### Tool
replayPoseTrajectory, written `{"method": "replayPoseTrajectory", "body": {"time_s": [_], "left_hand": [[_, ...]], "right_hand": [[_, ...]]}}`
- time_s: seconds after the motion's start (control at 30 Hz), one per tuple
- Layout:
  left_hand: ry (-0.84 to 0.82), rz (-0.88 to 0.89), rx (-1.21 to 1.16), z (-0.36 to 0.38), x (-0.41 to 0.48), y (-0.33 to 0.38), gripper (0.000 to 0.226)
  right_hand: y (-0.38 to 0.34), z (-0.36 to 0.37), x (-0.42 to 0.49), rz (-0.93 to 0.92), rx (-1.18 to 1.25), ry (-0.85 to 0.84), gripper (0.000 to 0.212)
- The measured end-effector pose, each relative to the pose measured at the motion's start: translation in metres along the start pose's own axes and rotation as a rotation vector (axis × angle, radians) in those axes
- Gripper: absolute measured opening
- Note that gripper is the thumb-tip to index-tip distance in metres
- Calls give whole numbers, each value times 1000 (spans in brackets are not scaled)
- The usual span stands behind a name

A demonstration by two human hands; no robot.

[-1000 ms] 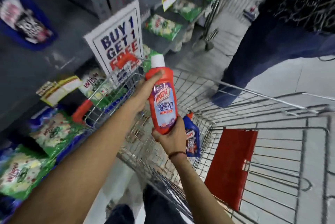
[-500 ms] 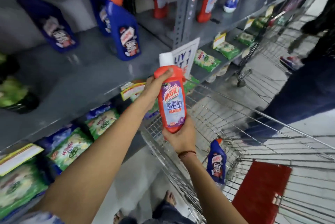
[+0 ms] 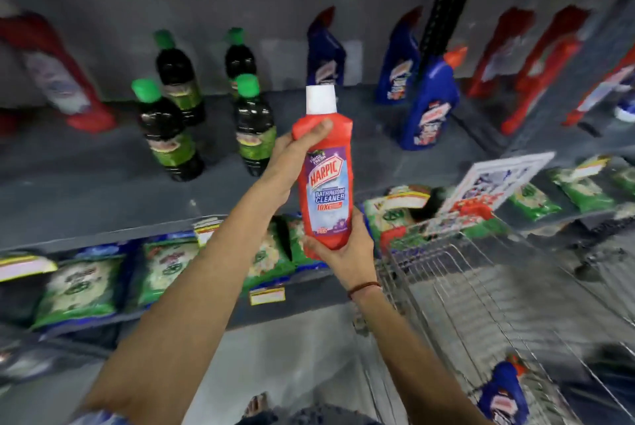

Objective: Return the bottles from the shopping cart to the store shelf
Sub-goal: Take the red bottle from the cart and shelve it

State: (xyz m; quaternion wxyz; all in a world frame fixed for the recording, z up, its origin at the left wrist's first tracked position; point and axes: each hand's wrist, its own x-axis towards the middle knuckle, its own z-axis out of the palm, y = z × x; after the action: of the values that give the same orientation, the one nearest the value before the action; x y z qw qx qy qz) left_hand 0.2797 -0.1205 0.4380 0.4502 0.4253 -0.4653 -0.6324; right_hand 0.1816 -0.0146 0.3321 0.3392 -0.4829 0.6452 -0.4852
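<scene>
1. Grey store shelf (image 3: 103,191) carries green-capped dark bottles (image 3: 165,129) at left
2. Left hand (image 3: 292,156) grips red Harpic bottle (image 3: 326,180) at its shoulder; right hand (image 3: 347,252) cups its base
3. Shopping cart (image 3: 481,287) holds a blue bottle (image 3: 501,397)

Grey metal shelving (image 3: 86,197) with a black slotted upright (image 3: 446,8) stands over a pale floor (image 3: 285,356).

The light is dim and even, and my arms throw no hard shadows. The bottle (image 3: 325,184) in my hands is the one sharp thing, its label readable, while the shelf (image 3: 103,197) behind it smears with motion blur. The wide lens bends the shelf lines and the cart (image 3: 481,287) wires at the edges.
</scene>
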Motion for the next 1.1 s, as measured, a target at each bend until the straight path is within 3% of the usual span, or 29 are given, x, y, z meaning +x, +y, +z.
{"method": "replayPoseTrajectory", "body": {"time_s": [0.17, 0.3, 0.4, 0.53, 0.8, 1.1], "left_hand": [[118, 109, 15, -93, -35, 38, 8], [221, 189, 66, -163, -64, 65, 23], [312, 261, 131, -210, -75, 82, 15], [428, 316, 211, -264, -79, 99, 26], [599, 348, 190, -329, -52, 103, 26], [557, 273, 170, -340, -25, 97, 28]], "right_hand": [[-30, 72, 8, -15, -20, -312, 65], [-67, 140, 17, -106, -43, -465, 62], [-95, 194, 24, -175, -20, -532, 66], [-125, 259, 34, -222, -11, -579, 64], [-145, 338, 63, -222, -114, -585, 62], [-134, 358, 80, -266, -234, -563, 67]]}}
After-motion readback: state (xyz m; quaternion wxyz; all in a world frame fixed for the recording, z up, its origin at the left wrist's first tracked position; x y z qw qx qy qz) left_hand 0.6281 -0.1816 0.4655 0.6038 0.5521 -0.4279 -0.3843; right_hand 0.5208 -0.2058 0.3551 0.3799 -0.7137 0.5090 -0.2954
